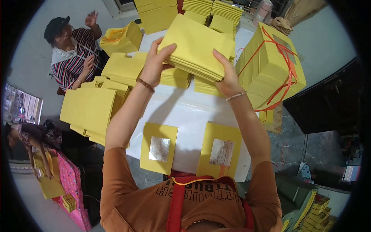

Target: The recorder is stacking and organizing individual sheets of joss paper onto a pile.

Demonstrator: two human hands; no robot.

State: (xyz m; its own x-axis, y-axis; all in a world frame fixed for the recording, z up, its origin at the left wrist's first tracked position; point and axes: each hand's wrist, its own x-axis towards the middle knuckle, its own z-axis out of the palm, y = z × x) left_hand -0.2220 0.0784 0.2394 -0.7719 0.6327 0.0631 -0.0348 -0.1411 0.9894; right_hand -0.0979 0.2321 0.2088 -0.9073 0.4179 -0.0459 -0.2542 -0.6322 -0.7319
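Note:
A thick stack of yellow paper sheets (199, 42) is raised over the far half of the table, gripped from both sides. My left hand (157, 63) holds its left edge, thumb on top and fingers underneath. At the right edge, my right hand (228, 77) clasps it the same way, its fingers mostly hidden below. Two yellow sheets with silver rectangles lie near my body, a left sheet (145, 154) and a right sheet (206, 152). The right one's silver patch looks streaked with reddish brown.
Yellow paper piles (87, 108) crowd the white table's (170, 102) left side, with more stacks (160, 15) at the back. A large bundle (255, 65) tied with red string stands at right. One person (73, 50) sits at far left; another (38, 139) bends over yellow paper beside pink cloth.

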